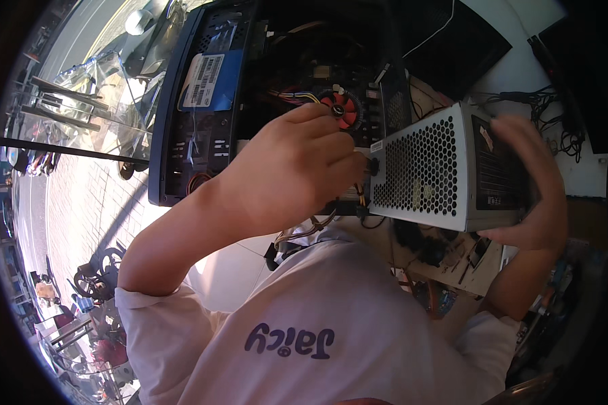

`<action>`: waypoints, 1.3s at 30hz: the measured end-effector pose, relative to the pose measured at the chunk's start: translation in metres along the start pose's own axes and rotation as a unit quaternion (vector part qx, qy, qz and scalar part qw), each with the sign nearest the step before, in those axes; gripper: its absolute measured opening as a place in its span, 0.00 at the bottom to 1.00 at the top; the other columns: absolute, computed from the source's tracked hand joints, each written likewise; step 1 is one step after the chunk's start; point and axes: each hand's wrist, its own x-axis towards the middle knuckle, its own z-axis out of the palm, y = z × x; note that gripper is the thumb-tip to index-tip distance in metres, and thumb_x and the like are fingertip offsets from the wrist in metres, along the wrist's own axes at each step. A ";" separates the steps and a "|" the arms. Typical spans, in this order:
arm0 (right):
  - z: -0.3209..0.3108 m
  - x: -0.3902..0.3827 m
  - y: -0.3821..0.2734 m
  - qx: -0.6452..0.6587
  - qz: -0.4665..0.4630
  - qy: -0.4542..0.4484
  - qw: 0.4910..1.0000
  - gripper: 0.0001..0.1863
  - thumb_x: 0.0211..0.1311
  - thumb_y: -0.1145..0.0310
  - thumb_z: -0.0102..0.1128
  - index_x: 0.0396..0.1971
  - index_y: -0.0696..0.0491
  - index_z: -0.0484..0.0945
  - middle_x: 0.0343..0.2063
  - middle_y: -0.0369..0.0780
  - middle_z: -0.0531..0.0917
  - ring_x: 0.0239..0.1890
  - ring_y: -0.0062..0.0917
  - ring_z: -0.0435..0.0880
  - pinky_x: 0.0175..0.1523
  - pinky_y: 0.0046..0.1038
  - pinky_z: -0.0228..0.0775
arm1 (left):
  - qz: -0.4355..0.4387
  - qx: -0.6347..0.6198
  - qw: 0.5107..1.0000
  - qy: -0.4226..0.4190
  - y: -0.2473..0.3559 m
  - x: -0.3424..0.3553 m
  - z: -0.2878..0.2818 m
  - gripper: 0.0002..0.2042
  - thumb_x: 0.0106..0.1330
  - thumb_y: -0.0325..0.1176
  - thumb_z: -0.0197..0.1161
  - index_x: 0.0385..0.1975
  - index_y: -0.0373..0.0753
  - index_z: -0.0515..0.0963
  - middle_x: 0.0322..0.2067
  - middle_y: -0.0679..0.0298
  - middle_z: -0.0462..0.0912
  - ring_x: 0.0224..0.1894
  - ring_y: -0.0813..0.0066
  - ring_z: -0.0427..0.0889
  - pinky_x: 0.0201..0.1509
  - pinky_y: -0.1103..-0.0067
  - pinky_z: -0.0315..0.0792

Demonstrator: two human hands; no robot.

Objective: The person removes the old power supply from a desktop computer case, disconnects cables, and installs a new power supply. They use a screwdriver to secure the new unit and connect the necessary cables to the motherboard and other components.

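Observation:
A silver computer power supply unit (419,175) with a honeycomb vent is tilted at the right, beside an opened dark computer case (165,121). My right hand (537,182) grips its right side, fingers over the top edge and thumb at the lower edge. My left hand (304,158) is closed over the case's near part, close to the unit's left end. What its curled fingers hold is hidden. Thin cables (363,196) show just below those fingers. Beyond my left hand, a red cooling fan (341,110) sits on the board inside the case.
A dark flat panel (452,47) lies at the back right, near a tangle of black cables (540,101). More cable ends (273,253) hang between the case and my shirt. Assorted parts (429,246) lie on a surface below the power supply. To the left are a paved street and parked motorbikes.

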 end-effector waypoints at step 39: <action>-0.001 -0.039 -0.012 0.036 0.083 0.021 0.996 0.37 0.42 0.49 0.78 0.56 0.43 0.77 0.43 0.52 0.79 0.34 0.39 0.79 0.34 0.38 0.63 | 0.000 0.071 0.881 -0.468 -0.085 0.059 0.175 0.08 0.59 0.28 0.62 0.33 0.40 0.88 0.36 0.59 0.89 0.40 0.61 0.88 0.38 0.68 0.79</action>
